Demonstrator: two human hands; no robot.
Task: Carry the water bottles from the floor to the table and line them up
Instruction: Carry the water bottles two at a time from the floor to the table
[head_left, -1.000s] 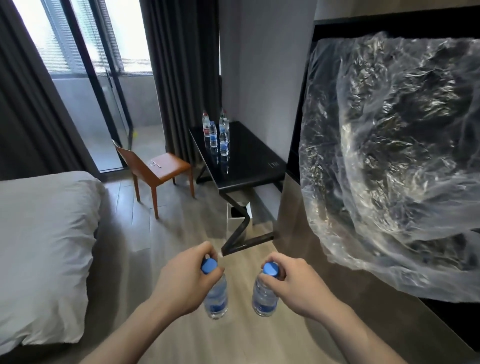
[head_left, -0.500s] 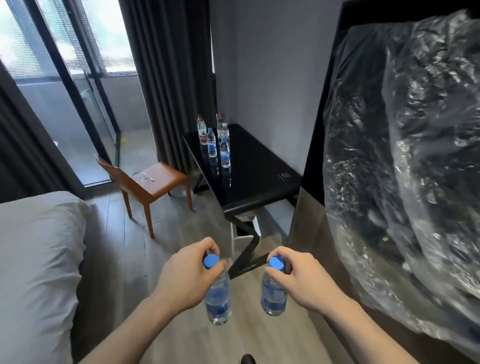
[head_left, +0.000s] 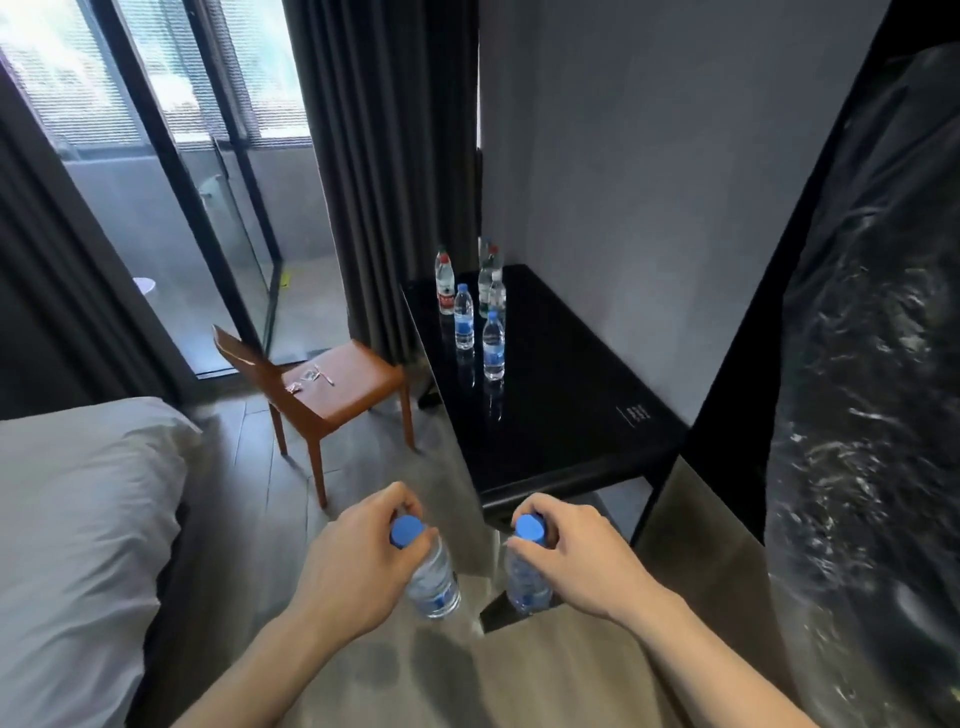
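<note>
My left hand (head_left: 358, 561) grips a small blue-capped water bottle (head_left: 434, 579) by its neck; the bottle hangs tilted above the floor. My right hand (head_left: 571, 556) holds a second blue-capped bottle (head_left: 527, 582) the same way, just short of the near edge of the black table (head_left: 561, 415). At the table's far end stand several bottles: two blue-capped ones (head_left: 493, 345) in front, a red-capped one (head_left: 445, 283) at the back left, and others behind them near the wall.
A brown chair (head_left: 332, 395) with small items on its seat stands left of the table. A white bed (head_left: 78, 519) fills the left side. A plastic-wrapped black panel (head_left: 872, 364) rises close on the right. Wooden floor lies between bed and table.
The table has come much closer and larger in view. Both hands hold their bottles as before, now near the table's front edge. The bed and the wrapped panel have slid outward.
</note>
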